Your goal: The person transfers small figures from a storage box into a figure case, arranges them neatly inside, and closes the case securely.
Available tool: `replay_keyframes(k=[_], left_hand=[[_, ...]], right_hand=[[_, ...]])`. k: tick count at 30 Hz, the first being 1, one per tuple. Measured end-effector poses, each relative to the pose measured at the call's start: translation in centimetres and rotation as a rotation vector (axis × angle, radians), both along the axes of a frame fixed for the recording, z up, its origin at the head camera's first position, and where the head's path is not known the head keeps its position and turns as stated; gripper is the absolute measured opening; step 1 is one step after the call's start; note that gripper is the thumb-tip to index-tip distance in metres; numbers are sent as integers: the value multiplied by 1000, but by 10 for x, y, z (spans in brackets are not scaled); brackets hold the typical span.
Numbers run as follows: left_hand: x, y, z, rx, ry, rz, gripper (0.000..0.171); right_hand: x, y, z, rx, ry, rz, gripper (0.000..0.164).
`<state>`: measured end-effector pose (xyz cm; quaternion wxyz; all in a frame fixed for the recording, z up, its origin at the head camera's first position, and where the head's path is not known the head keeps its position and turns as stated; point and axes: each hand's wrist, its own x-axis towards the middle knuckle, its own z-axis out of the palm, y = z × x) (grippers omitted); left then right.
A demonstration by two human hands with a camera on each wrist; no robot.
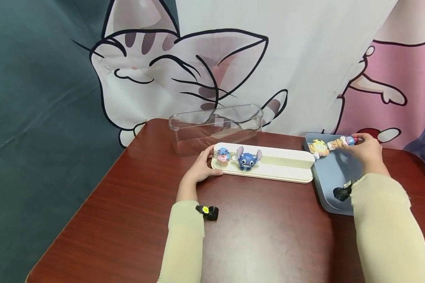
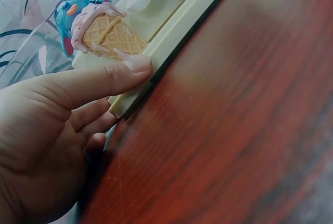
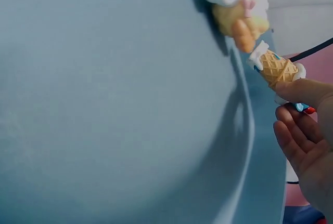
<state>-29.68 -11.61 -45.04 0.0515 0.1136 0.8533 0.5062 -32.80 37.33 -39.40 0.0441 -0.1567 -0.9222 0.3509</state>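
My left hand (image 1: 200, 167) grips the left end of a cream display base (image 1: 287, 175), its thumb on the front edge. On that base stand a cone figurine (image 2: 106, 31) with a blue character on pink ice cream and, beside it, a blue big-eared figurine (image 1: 247, 160). At the far side of a grey-blue tray (image 1: 326, 196), my right hand (image 1: 369, 151) pinches an ice cream cone figurine (image 3: 278, 69) between thumb and fingers. Its top is partly hidden by the hand. Close to the cone's tip, a yellow-and-white figurine (image 1: 318, 148) sits in the tray's far left corner.
Behind the base, a clear plastic cover (image 1: 216, 129) stands on the brown wooden table (image 1: 262, 232). A printed cartoon curtain (image 1: 304, 59) hangs along the table's far edge. The tray's left side lies close against the base's right end.
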Motion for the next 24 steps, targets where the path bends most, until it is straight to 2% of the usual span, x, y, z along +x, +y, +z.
replay_keyframes(k=[7,12,15,24], left_hand=[[0,-1,0,-26,10,3,97],[-2,0,0,-17,-24,4,100],[-2,0,0,-15,-21,6,100],[-1,1,0,-28,-1,11,98]], right_hand=[[4,-3,11,-19,59,21,62],[6,0,13,-6,102,56,57],[7,2,17,11,123,78,55],[13,-3,37,58,127,135,59]])
